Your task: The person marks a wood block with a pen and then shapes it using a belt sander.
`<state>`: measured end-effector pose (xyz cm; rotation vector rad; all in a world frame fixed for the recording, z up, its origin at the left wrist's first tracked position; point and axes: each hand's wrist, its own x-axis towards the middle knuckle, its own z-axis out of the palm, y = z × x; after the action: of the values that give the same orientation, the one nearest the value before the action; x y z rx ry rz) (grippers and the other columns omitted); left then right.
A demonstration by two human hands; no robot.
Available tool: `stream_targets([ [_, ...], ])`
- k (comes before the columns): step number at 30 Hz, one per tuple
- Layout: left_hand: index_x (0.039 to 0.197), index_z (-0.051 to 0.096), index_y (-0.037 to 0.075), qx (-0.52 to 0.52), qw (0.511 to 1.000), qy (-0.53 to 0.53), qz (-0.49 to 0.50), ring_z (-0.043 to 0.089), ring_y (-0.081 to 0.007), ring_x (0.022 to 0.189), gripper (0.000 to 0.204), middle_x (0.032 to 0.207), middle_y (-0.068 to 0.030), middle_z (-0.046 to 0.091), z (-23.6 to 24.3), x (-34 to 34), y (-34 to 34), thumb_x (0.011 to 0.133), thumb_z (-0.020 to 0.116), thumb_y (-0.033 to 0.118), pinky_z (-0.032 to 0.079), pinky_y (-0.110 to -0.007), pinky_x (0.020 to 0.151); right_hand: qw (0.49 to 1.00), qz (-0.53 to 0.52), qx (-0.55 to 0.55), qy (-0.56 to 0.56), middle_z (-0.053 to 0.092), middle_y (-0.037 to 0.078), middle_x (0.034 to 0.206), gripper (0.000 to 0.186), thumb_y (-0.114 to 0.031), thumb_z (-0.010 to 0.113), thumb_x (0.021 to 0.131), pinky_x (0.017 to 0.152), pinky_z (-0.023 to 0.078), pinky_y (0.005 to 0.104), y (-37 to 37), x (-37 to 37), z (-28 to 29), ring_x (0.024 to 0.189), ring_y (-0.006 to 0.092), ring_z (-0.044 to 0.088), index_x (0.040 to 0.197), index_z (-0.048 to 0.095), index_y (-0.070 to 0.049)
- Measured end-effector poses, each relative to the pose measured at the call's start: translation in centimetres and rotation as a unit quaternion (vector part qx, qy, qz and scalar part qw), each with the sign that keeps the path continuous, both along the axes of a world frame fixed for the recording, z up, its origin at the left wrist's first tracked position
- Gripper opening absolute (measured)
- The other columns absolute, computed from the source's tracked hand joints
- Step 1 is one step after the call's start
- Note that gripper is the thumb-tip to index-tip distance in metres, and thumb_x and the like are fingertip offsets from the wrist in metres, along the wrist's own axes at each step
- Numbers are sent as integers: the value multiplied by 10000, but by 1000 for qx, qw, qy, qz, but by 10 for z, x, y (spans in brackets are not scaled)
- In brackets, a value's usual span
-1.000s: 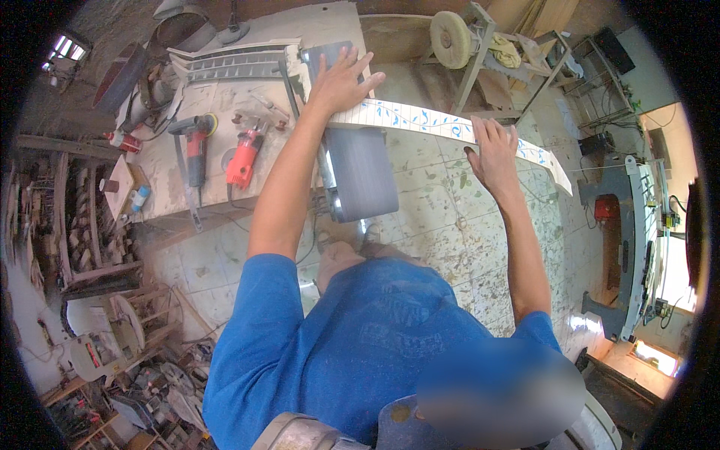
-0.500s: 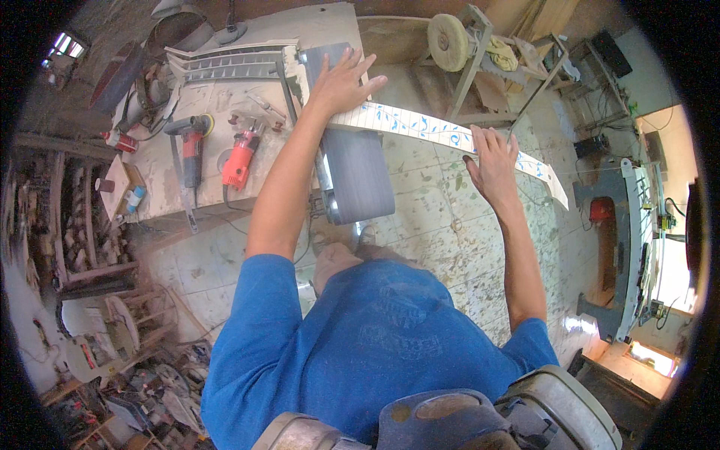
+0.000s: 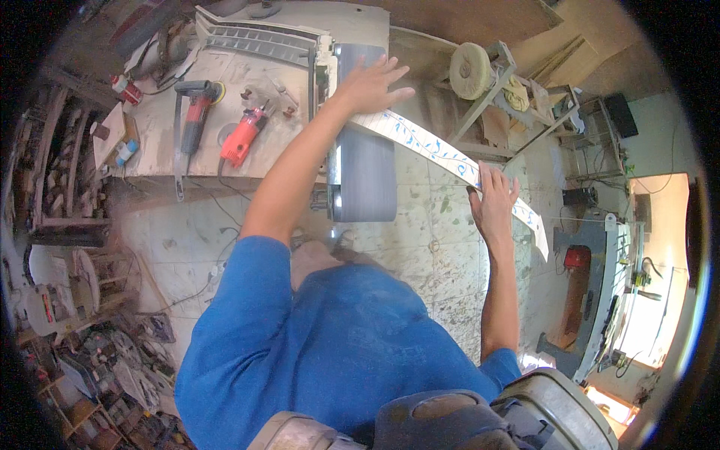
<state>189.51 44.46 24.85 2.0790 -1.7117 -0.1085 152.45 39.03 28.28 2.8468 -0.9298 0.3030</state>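
Note:
A pale guitar neck with blue vine-like markings lies slantwise, its left end over the dark belt of a belt sander. My left hand rests over that end with the fingers spread and the palm pressing down. Farther right, toward the pointed headstock, my right hand grips the neck, the thumb on the near edge and fingers over the top. The underside of the neck and its contact with the belt are hidden.
Left of the sander, a dusty workbench carries a red-and-black polisher and a red power tool. A pale round wheel on a frame stands at the far right. A grey machine is to my right.
The neck has pivoted, its headstock end swinging nearer to me with my right hand. My left hand stays spread on the other end over the belt. The view has shifted slightly.

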Motion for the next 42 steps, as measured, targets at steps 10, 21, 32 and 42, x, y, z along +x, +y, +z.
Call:
stream_targets([
  [10,1585,352,177,6,1000,23,-17,142,-273,1567,784,1668,-129,247,1,-7,-7,999,311,696,52,-532,1268,1000,-14,14,16,568,71,1347,636,-77,692,831,1210,159,599,-3,-7,7,1324,274,492,1435,493,-107],
  [21,1604,300,174,14,1000,25,-8,121,-281,1570,773,1675,-137,217,-1,-2,-2,1015,309,673,39,-533,1266,999,-4,27,16,586,101,1346,614,-81,696,848,1200,170,595,-3,0,15,1303,279,513,1428,500,-126],
  [32,1603,313,257,15,999,-21,32,127,-280,1571,767,1679,-131,208,-2,3,6,985,345,711,33,-567,1252,999,29,-1,-17,585,66,1273,604,-88,697,839,1186,190,608,-12,10,10,1274,256,525,1410,505,-117],
  [42,1601,322,232,44,998,-34,39,103,-267,1575,794,1676,-142,217,4,2,9,983,291,730,15,-540,1261,1000,23,4,-10,592,49,1337,612,-94,717,852,1182,208,598,-35,18,5,1293,253,520,1421,495,-138],
])
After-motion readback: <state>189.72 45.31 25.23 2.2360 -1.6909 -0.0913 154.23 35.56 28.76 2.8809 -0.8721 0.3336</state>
